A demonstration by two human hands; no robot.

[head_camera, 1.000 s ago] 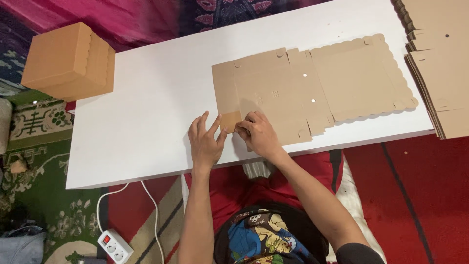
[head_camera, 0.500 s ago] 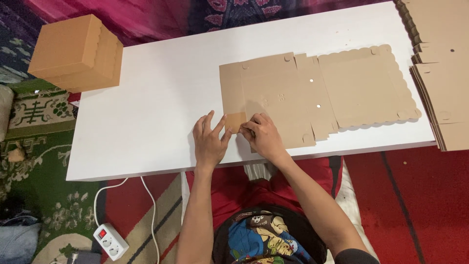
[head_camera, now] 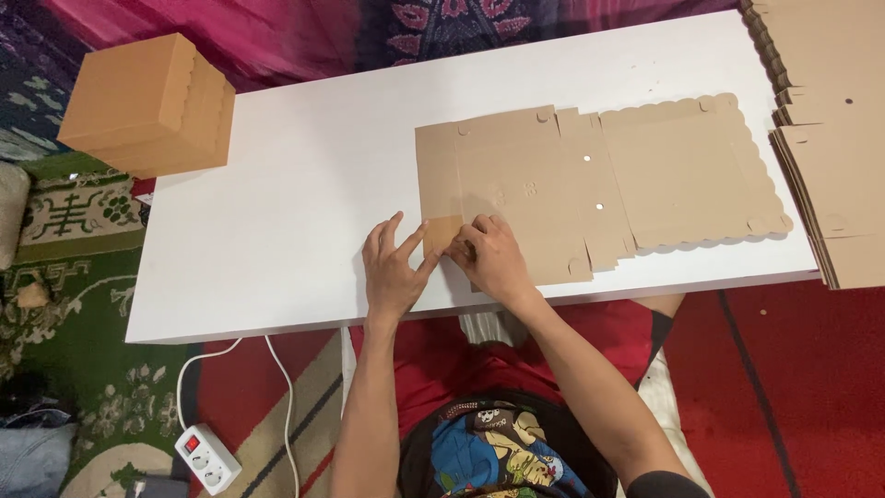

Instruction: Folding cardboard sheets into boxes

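Both forearms reach over the white table [head_camera: 277,231], the left hand [head_camera: 395,272] and right hand [head_camera: 493,260] with fingers pinching the small corner flap [head_camera: 442,232] of the flat brown cardboard blank [head_camera: 590,184], a folded brown box [head_camera: 147,103] far left.

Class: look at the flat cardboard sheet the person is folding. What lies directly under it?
The flat cardboard sheet lies on the white table, which shows all around it. The left hand and right hand fold its near-left corner flap. Anything beneath the sheet is covered.
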